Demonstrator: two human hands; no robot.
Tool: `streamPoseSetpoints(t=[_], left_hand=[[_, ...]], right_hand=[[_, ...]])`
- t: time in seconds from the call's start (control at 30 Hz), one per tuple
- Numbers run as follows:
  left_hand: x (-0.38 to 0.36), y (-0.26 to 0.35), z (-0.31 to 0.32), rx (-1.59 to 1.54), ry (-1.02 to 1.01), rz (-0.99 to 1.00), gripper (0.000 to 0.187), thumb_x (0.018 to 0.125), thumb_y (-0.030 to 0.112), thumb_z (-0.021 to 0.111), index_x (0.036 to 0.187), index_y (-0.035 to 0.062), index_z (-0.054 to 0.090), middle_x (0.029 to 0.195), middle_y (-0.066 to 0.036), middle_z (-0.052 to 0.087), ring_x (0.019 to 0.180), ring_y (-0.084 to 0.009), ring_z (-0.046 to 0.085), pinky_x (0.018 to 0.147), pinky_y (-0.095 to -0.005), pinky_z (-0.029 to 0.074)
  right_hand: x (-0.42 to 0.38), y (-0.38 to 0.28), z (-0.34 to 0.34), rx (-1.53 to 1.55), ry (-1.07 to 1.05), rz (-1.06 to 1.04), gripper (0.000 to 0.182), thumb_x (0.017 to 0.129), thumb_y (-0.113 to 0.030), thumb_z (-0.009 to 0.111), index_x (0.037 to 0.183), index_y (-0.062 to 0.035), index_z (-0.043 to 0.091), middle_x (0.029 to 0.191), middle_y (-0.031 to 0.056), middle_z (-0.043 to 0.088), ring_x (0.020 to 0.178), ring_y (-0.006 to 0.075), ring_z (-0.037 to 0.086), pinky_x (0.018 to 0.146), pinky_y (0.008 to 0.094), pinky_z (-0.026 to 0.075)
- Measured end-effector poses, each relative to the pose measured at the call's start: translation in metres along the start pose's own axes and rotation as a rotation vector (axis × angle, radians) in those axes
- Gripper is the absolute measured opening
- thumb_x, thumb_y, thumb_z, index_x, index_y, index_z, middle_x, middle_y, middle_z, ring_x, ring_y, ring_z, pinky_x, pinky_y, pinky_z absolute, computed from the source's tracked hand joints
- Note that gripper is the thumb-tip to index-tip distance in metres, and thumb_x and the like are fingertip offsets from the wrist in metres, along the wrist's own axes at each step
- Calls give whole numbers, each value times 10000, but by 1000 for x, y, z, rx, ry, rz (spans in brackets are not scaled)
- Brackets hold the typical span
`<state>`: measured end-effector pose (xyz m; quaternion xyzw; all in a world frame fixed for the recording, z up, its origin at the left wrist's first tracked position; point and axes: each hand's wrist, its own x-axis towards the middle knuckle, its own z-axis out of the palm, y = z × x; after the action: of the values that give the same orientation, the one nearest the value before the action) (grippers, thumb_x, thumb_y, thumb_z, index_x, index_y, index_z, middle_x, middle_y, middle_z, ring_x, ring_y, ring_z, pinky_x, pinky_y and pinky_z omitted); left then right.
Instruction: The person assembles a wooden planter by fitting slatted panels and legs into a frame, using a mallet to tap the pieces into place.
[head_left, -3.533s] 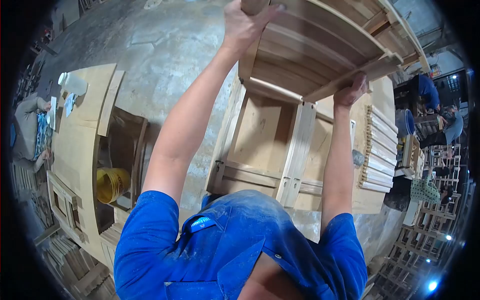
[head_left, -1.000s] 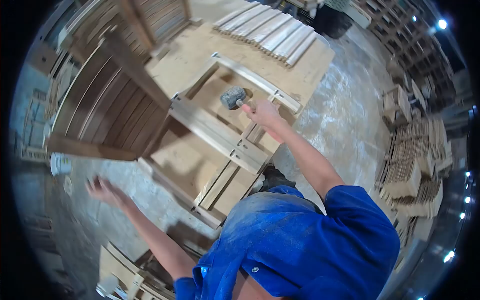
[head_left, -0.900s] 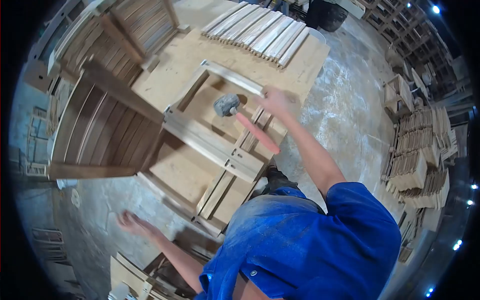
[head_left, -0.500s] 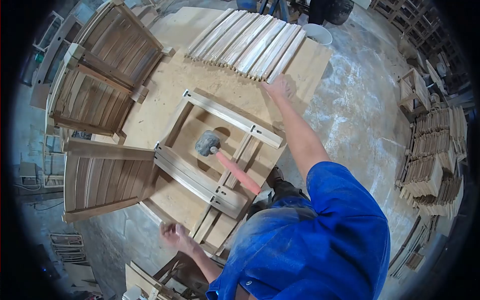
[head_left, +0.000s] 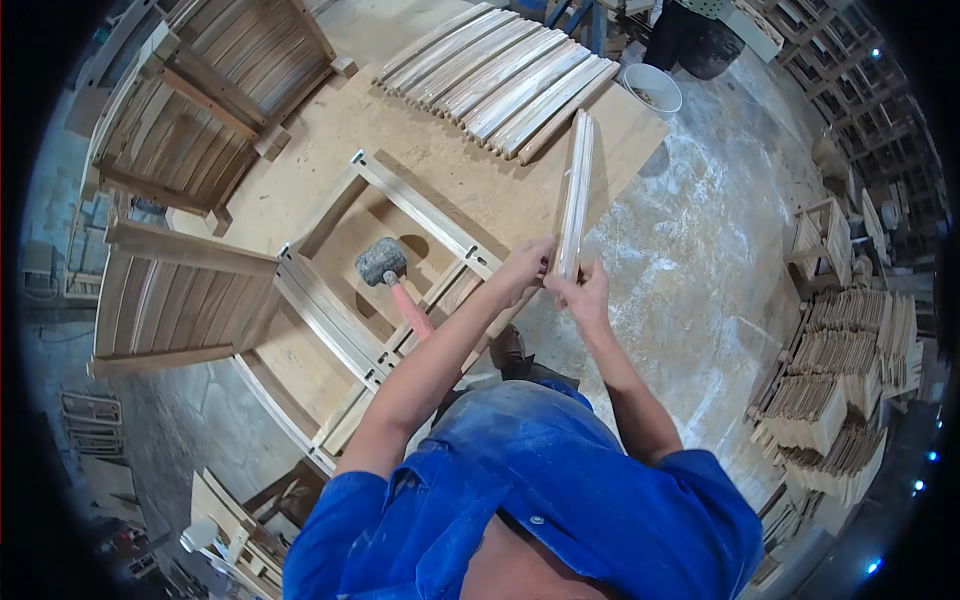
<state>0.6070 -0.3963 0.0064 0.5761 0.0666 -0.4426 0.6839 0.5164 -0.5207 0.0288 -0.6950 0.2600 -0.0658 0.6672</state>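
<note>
A pale wooden slat (head_left: 575,190) is held in front of me over the table's right edge, its far end pointing away. My right hand (head_left: 583,290) is closed round its near end. At the same end, my left hand (head_left: 527,268) has its fingers curled against the slat's left side. To the left of my hands lies a wooden frame (head_left: 330,325) with dark slots in its rails. Resting across that frame is a mallet (head_left: 381,262) with a grey head and a reddish handle, partly hidden by my left forearm.
A row of several slats (head_left: 500,75) lies at the table's (head_left: 430,140) far side. Assembled slatted panels (head_left: 180,300) stand on the left. A white bucket (head_left: 652,88) sits beyond the table corner. Stacked wooden parts (head_left: 840,350) are on the floor at right.
My right hand has drawn a slat from the row toward me. My left hand has come across from the lower left to the slat's near end. The view has shifted slightly.
</note>
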Motion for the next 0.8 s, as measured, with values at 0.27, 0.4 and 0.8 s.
streamPoseSetpoints(t=[0.27, 0.4, 0.8], left_hand=[[-100, 26, -13, -550, -192, 163, 589, 952, 274, 619, 1453, 73, 385, 954, -104, 646, 749, -199, 649, 667, -347, 565], [-174, 97, 13, -701, -48, 352, 525, 943, 210, 611, 1416, 65, 436, 847, -61, 622, 634, -150, 619, 591, -273, 548], [-144, 91, -59, 589, 640, 1027, 162, 780, 145, 727, 919, 66, 705, 819, -142, 683, 761, -314, 659, 705, -393, 513]], right_hand=[[-56, -87, -112, -133, 305, -177, 163, 837, -62, 675, 961, -4, 586, 682, 43, 591, 522, 98, 574, 434, 254, 439], [-7, -145, -153, -197, 500, -602, 163, 874, -64, 679, 989, 18, 598, 656, 42, 595, 542, 86, 553, 477, 220, 415], [143, -64, -75, -538, 317, -742, 374, 920, -282, 690, 953, 89, 657, 894, 183, 687, 771, 249, 653, 672, 356, 546]])
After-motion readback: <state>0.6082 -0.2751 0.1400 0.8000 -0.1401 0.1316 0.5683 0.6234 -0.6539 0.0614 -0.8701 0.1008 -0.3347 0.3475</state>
